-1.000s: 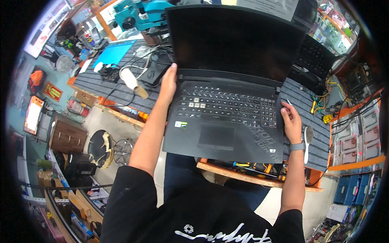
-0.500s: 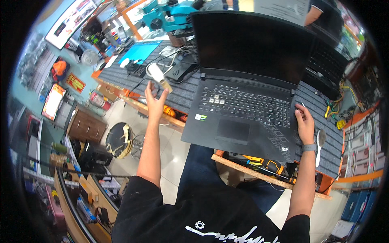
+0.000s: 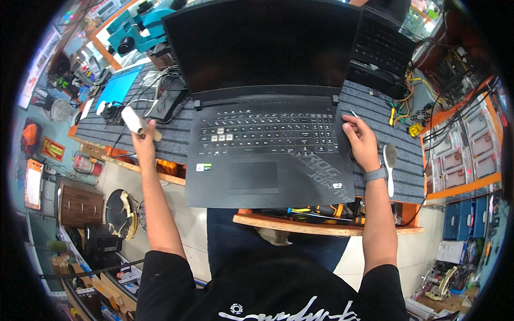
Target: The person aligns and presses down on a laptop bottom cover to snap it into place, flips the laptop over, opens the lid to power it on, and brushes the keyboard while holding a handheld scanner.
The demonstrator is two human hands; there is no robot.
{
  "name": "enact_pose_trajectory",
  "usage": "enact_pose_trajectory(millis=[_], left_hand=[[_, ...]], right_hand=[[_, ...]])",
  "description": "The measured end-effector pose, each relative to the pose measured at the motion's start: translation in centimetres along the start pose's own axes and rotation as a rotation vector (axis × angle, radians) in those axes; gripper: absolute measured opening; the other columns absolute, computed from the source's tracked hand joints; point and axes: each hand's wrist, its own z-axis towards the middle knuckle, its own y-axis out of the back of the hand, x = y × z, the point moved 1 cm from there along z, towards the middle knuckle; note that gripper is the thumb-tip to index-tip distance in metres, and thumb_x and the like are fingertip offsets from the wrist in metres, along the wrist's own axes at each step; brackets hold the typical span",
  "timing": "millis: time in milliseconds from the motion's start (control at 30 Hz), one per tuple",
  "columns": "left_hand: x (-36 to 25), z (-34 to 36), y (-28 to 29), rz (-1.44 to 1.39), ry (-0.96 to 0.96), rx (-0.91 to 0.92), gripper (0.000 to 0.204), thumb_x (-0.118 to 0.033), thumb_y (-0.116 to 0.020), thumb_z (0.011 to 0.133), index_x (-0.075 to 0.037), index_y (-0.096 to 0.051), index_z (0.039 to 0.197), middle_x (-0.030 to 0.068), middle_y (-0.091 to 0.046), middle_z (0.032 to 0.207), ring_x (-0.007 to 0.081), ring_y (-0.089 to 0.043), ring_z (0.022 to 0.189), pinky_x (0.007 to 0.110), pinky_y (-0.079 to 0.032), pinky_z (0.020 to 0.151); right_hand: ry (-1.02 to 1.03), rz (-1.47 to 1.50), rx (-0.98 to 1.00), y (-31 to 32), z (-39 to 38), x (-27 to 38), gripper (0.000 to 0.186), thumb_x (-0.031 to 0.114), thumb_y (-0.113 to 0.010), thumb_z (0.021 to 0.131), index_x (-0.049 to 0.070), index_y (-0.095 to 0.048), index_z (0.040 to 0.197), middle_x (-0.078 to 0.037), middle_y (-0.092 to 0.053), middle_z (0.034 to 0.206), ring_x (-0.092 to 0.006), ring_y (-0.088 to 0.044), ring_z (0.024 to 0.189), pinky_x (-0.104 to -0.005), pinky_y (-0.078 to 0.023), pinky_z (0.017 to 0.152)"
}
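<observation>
An opened black laptop [image 3: 254,184] lies in front of me, its screen [image 3: 262,48] dark. To its left, my left hand [image 3: 143,143] is closed round a white tube-shaped tool [image 3: 131,119] with a hollow round end, and a tan part shows beside my thumb. I cannot make out its exact kind. My right hand [image 3: 361,140] rests at the laptop's right edge, fingers curled. A slim pointed silver tool [image 3: 354,114] sticks out past those fingers, and most of it is hidden. Close to my right wrist lies a white-handled brush [image 3: 390,160] with a grey oval head.
Behind my left hand are a black box-shaped device [image 3: 167,104] with cables and a blue mat [image 3: 124,85]. A teal microscope [image 3: 140,33] stands at the back left. Another black laptop [image 3: 381,51] sits at the back right, near coloured wires [image 3: 409,104]. Below, an open drawer [image 3: 321,229] holds tools.
My left hand has closed round the white tool, where its fingers were spread before. The view has turned, so the laptop appears further left. My right hand stays by the laptop's edge.
</observation>
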Motion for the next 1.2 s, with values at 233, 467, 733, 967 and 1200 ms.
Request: enact_pose_trajectory(millis=[233, 467, 733, 967, 1200], left_hand=[[-0.1, 0.0, 0.1, 0.123, 0.025, 0.021, 0.051, -0.025, -0.077, 0.087, 0.002, -0.055, 0.125, 0.0102, -0.06, 0.113, 0.019, -0.057, 0.103, 0.033, -0.045, 0.09], [1.9, 0.8, 1.0, -0.099, 0.102, 0.024, 0.034, -0.014, -0.069, 0.09, 0.0, -0.052, 0.116, 0.0082, -0.06, 0.094, 0.0176, -0.06, 0.083, 0.032, -0.05, 0.076], [0.0, -0.5, 0.2, -0.174, 0.054, -0.067, 0.039, -0.009, -0.067, 0.091, -0.001, -0.043, 0.121, 0.0087, -0.059, 0.088, 0.0171, -0.063, 0.076, 0.032, -0.056, 0.071], [0.3, -0.3, 0.3, 0.146, -0.027, -0.104, 0.045, -0.017, -0.073, 0.089, -0.002, -0.042, 0.118, 0.0097, -0.06, 0.093, 0.0135, -0.062, 0.073, 0.027, -0.05, 0.064], [-0.7, -0.5, -0.1, 0.053, -0.011, -0.192, 0.053, -0.015, -0.073, 0.088, -0.006, -0.037, 0.127, 0.0069, -0.054, 0.091, 0.0111, -0.054, 0.066, 0.027, -0.046, 0.056]], right_hand=[[0.02, -0.024, -0.003, -0.2, 0.2, -0.5, 0.026, 0.014, -0.064, 0.094, 0.003, -0.066, 0.117, -0.002, -0.065, 0.094, -0.0077, -0.057, 0.083, -0.0233, -0.047, 0.074], [-0.003, -0.014, 0.001, -0.2, 0.2, 0.0, 0.027, 0.014, -0.063, 0.095, 0.002, -0.066, 0.119, -0.002, -0.065, 0.094, -0.0069, -0.057, 0.083, -0.0226, -0.047, 0.074], [-0.034, -0.006, 0.021, -0.2, 0.2, -0.1, 0.029, 0.013, -0.062, 0.097, 0.001, -0.063, 0.123, -0.003, -0.065, 0.099, -0.0082, -0.058, 0.09, -0.0235, -0.048, 0.082], [-0.052, 0.038, 0.031, -0.2, 0.1, 0.4, 0.029, 0.012, -0.061, 0.097, -0.001, -0.062, 0.124, -0.004, -0.065, 0.103, -0.0078, -0.057, 0.091, -0.0229, -0.046, 0.085], [-0.055, -0.004, 0.037, -0.3, 0.2, 0.6, 0.029, 0.011, -0.06, 0.097, -0.001, -0.062, 0.123, -0.004, -0.065, 0.103, -0.0079, -0.056, 0.092, -0.0227, -0.046, 0.084]])
